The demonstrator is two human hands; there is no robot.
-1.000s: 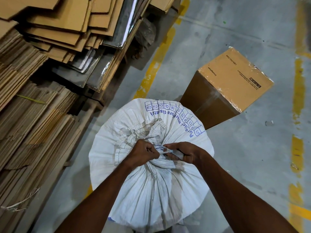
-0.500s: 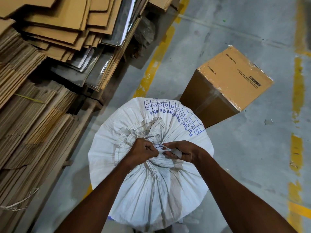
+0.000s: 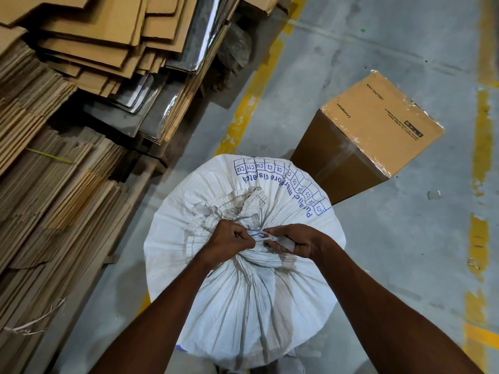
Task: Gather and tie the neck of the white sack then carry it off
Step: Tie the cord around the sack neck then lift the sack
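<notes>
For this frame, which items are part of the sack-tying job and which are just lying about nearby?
In the job:
white sack, neck bunched
white tie strip at the neck
left hand, gripping the neck
right hand, pinching the strip

Lying about:
sealed cardboard box beyond the sack
flattened cardboard stacks on the left
yellow floor lines

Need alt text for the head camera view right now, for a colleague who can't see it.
Seen from above, a person's left hand grips the bunched neck of a full white sack while the right hand pulls a thin white tie at it. A sealed cardboard box stands behind, flattened cardboard stacks on the left.
</notes>
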